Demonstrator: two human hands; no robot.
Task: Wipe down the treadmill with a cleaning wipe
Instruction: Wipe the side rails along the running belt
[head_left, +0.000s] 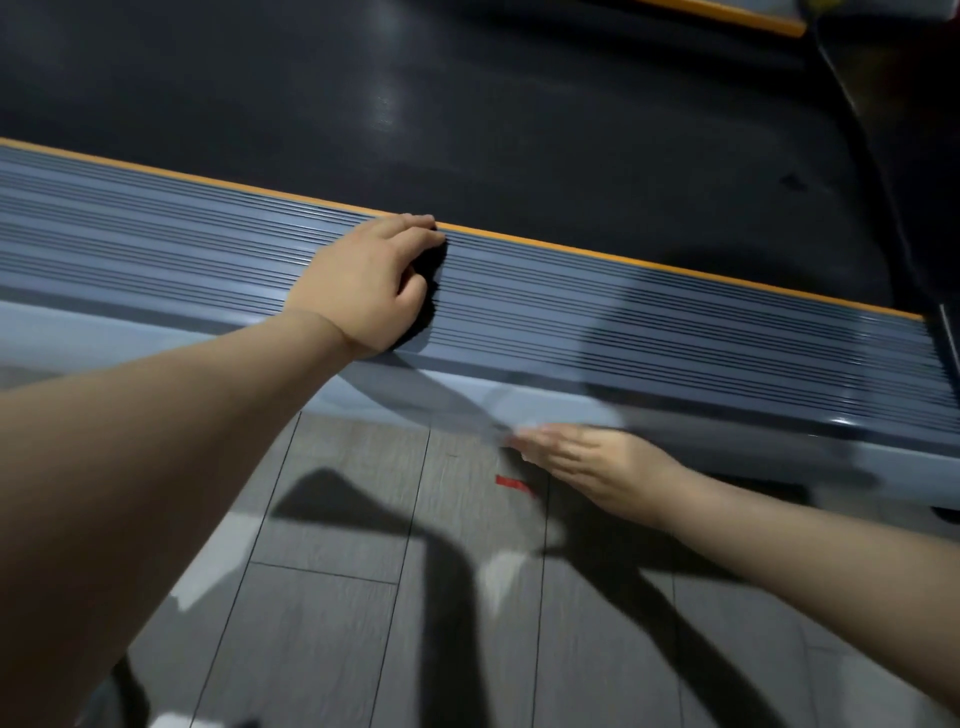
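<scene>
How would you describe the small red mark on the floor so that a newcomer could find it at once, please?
Start at the treadmill's ribbed grey side rail with its orange edge, then drop to the grey plank floor beside it. The red mark lies there just below the right hand, the only red thing on the floor.

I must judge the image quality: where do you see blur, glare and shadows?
Head view: right hand and the pale wipe at its fingertips are motion-blurred; left hand is sharper; glare streak on the dark belt; arm shadows cross the floor.
</scene>
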